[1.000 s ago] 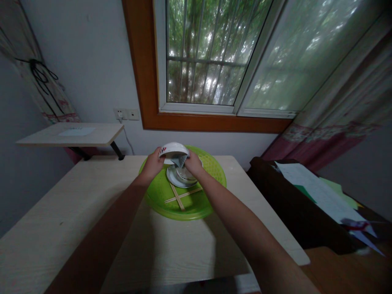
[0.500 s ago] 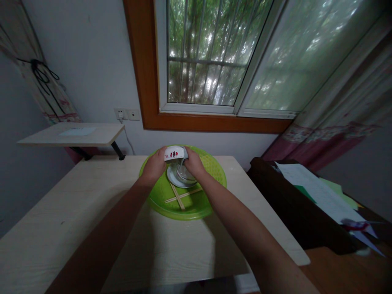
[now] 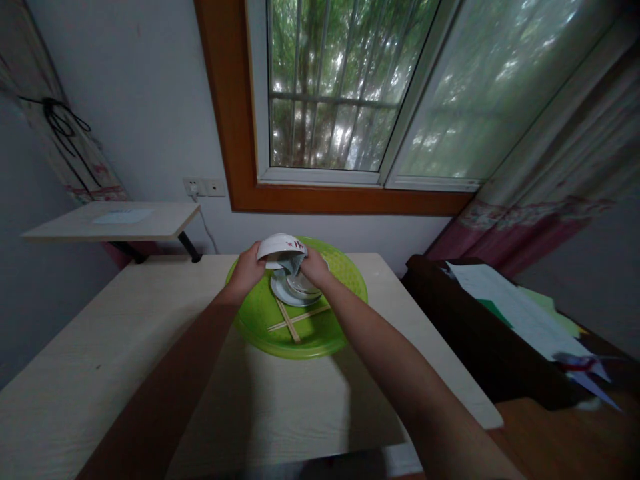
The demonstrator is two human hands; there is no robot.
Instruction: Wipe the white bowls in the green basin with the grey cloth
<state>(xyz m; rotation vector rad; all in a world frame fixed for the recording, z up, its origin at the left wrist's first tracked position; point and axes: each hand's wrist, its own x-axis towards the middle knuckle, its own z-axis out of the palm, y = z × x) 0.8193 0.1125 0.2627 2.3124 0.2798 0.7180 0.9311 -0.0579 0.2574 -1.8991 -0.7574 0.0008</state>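
Note:
A white bowl (image 3: pixel 279 244) with red markings is held tilted on its side above a green basin (image 3: pixel 260 337). My left hand (image 3: pixel 249 267) is closed on the bowl's left edge. At its right edge, my right hand (image 3: pixel 315 268) is closed on a greyish cloth (image 3: pixel 294 263), which is pressed into the bowl's mouth. Beneath them a white plate (image 3: pixel 281 291) and bowls (image 3: pixel 303 287) rest in the basin, partly hidden by my right hand and the cloth. Crossed wooden chopsticks (image 3: pixel 289 322) lie in the basin's near part.
The basin stands on a pale wooden table (image 3: pixel 150 320). At the back left is a small raised shelf (image 3: pixel 120 223) on black legs. Papers (image 3: pixel 505 310) lie on dark furniture to the right. A barred window (image 3: pixel 340 100) is behind the table.
The bowl has turned and tilted in my hands, so its markings moved right and more of its outside shows. My left hand has shifted slightly left.

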